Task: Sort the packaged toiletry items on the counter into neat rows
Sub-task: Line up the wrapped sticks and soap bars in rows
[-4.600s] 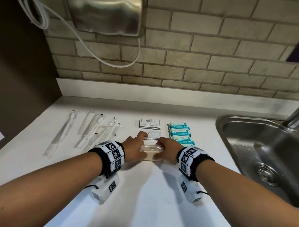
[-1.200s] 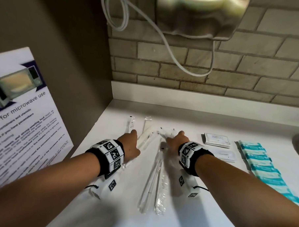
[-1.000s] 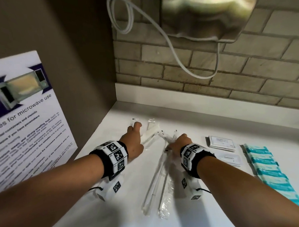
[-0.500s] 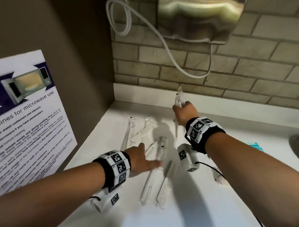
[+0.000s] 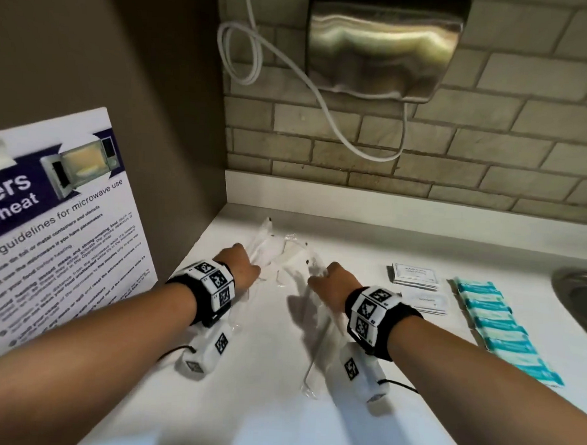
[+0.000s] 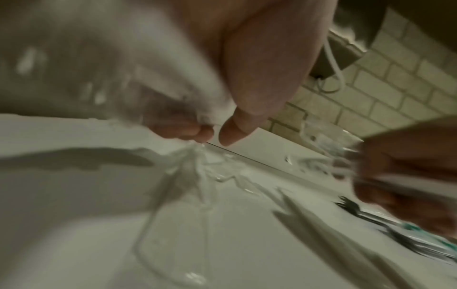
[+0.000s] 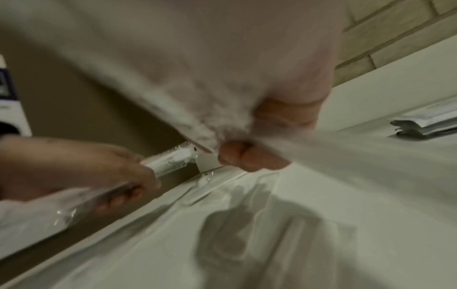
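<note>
On the counter (image 5: 270, 406), the clear-wrapped long packets (image 5: 285, 255) lie toward the back left corner, between the left hand (image 5: 238, 267) and the right hand (image 5: 333, 284), with one more packet (image 5: 316, 351) running toward the front edge under the right wrist. To their right sit the flat sachets (image 5: 414, 276), and right of those the row of small packets (image 5: 496, 323) runs from back to front. The sink (image 5: 578, 302) lies at the far right, the poster (image 5: 60, 225) stands on the left wall, and the dispenser (image 5: 384, 41) hangs on the back wall above the counter.

arms bare | black wristbands (image 5: 211, 294) with white square-code tiles | white camera pods (image 5: 204, 354), thin black cables
</note>
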